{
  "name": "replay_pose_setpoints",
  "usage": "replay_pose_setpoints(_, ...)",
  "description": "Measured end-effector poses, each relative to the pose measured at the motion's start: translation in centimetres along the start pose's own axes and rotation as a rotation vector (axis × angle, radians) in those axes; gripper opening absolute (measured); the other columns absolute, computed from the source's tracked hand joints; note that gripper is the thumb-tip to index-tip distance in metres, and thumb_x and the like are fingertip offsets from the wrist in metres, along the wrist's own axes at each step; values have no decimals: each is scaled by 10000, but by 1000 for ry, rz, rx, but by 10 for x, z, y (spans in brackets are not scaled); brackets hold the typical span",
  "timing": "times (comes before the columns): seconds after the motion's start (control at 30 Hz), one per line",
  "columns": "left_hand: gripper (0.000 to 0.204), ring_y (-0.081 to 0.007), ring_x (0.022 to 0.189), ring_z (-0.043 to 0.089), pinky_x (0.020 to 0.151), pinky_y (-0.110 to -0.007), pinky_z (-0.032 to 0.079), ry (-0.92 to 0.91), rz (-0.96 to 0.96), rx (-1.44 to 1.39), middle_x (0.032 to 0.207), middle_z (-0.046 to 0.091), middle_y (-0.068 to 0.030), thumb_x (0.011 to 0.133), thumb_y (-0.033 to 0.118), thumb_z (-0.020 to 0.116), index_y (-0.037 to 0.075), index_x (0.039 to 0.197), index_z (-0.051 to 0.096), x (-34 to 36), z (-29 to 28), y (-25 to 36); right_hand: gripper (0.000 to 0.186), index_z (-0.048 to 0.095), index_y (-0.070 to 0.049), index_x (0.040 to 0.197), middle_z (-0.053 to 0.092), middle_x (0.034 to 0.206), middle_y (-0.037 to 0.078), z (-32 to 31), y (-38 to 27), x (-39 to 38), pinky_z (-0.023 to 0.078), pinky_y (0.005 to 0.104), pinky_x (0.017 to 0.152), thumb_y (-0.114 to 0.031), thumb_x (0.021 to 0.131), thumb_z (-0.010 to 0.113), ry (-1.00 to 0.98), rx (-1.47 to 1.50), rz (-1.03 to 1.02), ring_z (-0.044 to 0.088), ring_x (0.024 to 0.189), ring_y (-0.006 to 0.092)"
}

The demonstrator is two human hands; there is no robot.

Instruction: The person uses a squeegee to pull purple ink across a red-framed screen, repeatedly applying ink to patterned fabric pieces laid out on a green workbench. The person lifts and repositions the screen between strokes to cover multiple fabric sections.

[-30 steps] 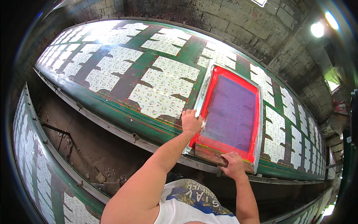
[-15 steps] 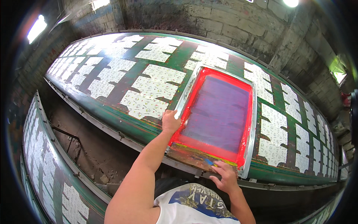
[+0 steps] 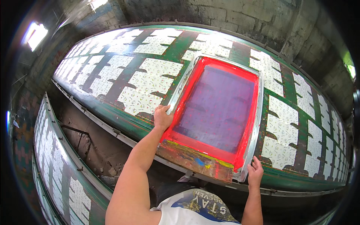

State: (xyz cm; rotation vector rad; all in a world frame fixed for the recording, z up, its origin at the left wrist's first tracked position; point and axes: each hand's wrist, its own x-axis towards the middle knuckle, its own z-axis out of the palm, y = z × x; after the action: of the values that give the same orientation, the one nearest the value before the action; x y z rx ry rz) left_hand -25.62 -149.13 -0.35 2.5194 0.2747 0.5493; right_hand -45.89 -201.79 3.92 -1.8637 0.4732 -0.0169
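A screen-printing frame (image 3: 255,112) with purple mesh (image 3: 212,107), red borders and metal rails lies over the long green table. My left hand (image 3: 163,118) is closed on its left rail. Along the frame's near end runs a worn wooden bar (image 3: 182,157) smeared with yellow and blue paint. My right hand (image 3: 255,172) is at the lower right rail, fingers partly curled but apart; whether they touch it I cannot tell. White printed fabric pieces (image 3: 150,84) with small motifs lie in rows on either side of the frame.
The long table (image 3: 168,47) has a metal side rail (image 3: 123,136). A second table (image 3: 67,153) with fabric pieces stands at the lower left, across a dark gap with rubble and bent metal bars. A block wall (image 3: 232,15) rises behind, with bright openings (image 3: 35,35).
My right hand has left the wooden bar and moved up and right to the frame's right rail. My left hand stays on the left rail. The view has shifted.
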Motion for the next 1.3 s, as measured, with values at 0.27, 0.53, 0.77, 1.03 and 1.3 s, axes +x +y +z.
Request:
replay_pose_setpoints(0.27, 433, -356, 1086, 690, 1040, -484, 545, 18, 85, -40, 1081, 746, -137, 749, 106, 859, 54, 1178, 831, 1, -1, -5, 627, 561, 72, 1584, 688, 1466, 223, 18, -30, 15, 566, 362, 1092, 34, 983, 737, -8, 37, 127, 705, 1292, 236)
replay_pose_setpoints(0.53, 420, -337, 1103, 685, 1034, -475, 545, -21, 26, -103, 1095, 736, -128, 742, 60, 827, 97, 1160, 836, 1, -9, 0, 479, 676, 60, 1450, 753, 1282, 160, 31, -43, 34, 571, 341, 988, 1, 979, 744, 49, -52, 213, 723, 1141, 186)
replay_pose_setpoints(0.77, 338, -339, 972, 732, 904, -454, 577, -21, 22, -216, 1030, 766, -149, 770, 111, 894, 56, 1098, 837, 5, 1, -20, 345, 782, 53, 1279, 764, 1233, 143, 22, -68, 21, 593, 370, 987, -40, 947, 784, 112, -26, 101, 740, 1131, 224)
replay_pose_setpoints(1.03, 256, -69, 712, 522, 632, -273, 418, -155, -221, -524, 814, 596, 42, 770, -79, 812, 15, 999, 745, 18, -4, 23, 279, 839, -77, 1168, 750, 1139, 156, -16, -93, 20, 570, 414, 985, -153, 899, 841, 241, -261, -175, 716, 1107, 320)
replay_pose_setpoints(1.3, 254, -52, 704, 481, 632, -255, 414, -65, -126, -532, 834, 592, 66, 765, -65, 846, 55, 959, 734, -33, 58, 154, 252, 838, -59, 1160, 748, 1152, 154, -146, -31, 72, 563, 411, 1017, -131, 919, 826, 260, -186, -98, 720, 1129, 299)
